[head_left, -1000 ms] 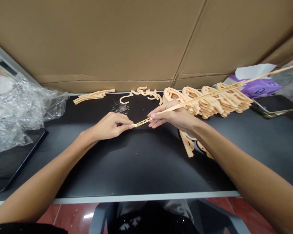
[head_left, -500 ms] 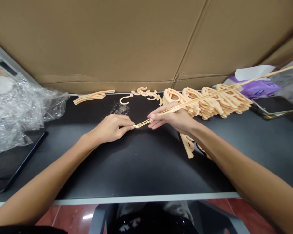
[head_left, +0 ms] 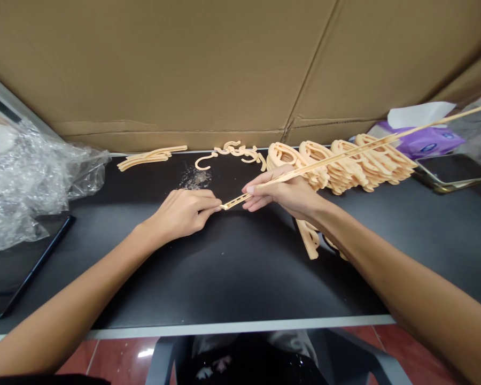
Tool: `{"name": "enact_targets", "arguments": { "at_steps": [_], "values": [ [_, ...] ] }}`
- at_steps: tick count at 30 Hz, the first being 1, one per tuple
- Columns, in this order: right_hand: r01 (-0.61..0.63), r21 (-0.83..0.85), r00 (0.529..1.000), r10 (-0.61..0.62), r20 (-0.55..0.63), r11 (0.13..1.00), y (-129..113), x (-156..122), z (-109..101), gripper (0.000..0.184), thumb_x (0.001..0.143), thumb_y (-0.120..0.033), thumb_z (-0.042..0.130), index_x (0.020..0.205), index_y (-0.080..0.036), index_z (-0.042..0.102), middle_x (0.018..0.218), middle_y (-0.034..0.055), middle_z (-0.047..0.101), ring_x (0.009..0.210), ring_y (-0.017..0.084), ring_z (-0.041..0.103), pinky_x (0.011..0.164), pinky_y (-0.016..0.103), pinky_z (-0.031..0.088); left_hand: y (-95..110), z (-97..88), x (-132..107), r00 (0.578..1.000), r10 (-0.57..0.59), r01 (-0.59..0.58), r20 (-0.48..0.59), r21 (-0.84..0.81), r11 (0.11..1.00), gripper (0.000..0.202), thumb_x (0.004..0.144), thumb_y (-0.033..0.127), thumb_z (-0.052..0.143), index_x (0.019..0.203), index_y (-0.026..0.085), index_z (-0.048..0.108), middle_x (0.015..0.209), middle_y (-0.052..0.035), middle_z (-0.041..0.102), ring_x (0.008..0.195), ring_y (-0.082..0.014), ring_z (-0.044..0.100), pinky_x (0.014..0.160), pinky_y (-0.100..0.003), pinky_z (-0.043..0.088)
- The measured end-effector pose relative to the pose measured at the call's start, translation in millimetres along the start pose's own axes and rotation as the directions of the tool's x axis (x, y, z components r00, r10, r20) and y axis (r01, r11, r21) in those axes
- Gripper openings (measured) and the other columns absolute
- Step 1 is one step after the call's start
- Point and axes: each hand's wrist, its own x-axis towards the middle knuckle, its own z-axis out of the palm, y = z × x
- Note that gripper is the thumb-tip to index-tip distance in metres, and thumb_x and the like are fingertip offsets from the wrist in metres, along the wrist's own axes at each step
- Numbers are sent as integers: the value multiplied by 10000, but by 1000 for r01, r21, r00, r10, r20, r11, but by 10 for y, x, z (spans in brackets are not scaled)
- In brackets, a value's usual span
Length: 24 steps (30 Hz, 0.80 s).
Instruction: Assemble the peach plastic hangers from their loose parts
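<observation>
My right hand [head_left: 288,193] is closed round a long thin peach-coloured plastic strip [head_left: 356,149] with slots near its end. The strip runs from the middle of the black table [head_left: 240,278] up and away to the right edge of view. My left hand [head_left: 184,213] pinches at the strip's near tip, fingers pressed together; whether they hold anything small is hidden. Behind my right hand lies a row of peach plastic hanger parts [head_left: 344,163]. A few more hanger parts [head_left: 309,240] lie under my right wrist.
Loose peach hooks [head_left: 236,152] and curved strips [head_left: 150,156] lie at the table's back edge, against a large cardboard sheet [head_left: 224,69]. Crumpled clear plastic [head_left: 28,176] and a dark tray [head_left: 20,267] are at left. A purple tissue pack [head_left: 420,139] and a phone [head_left: 452,171] sit at right.
Almost nothing has moved. My left fingers have shifted slightly at the strip's tip; both hands stay in place.
</observation>
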Motion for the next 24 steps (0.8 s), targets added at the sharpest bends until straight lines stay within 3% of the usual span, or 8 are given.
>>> {"name": "enact_targets", "arguments": {
  "at_steps": [6,9,15,24],
  "values": [
    [5,-13,1000,-5,7,1000,3,4,5,77,697,-132,812,742,-102,757,654,109,742,623,225,751,615,306,669,99,-15,4,1000,-16,13,15,168,986,293,984,241,460,976,253,752,928,-11,760,688,-166,665,518,-287,263],
    [-13,-6,1000,13,2,1000,-6,-1,25,28,724,-90,775,729,-98,749,646,102,739,614,214,750,598,282,662,159,-44,22,998,-54,42,41,243,969,286,972,228,461,958,246,746,898,-17,751,648,-169,643,506,-293,206],
    [-77,17,996,78,-51,997,-6,1,76,117,773,-1,684,708,-89,725,653,95,736,601,210,749,589,278,656,230,-110,29,986,-116,68,118,349,935,288,943,181,458,957,235,740,870,-29,726,644,-184,638,507,-297,170],
    [-45,117,992,58,-109,992,-87,-16,61,144,827,-11,603,765,-84,711,653,116,745,623,209,756,625,280,652,160,-4,-4,982,-68,106,-178,214,971,323,1035,268,421,1008,200,736,930,-56,739,743,-160,670,571,-255,383]
  ]
}}
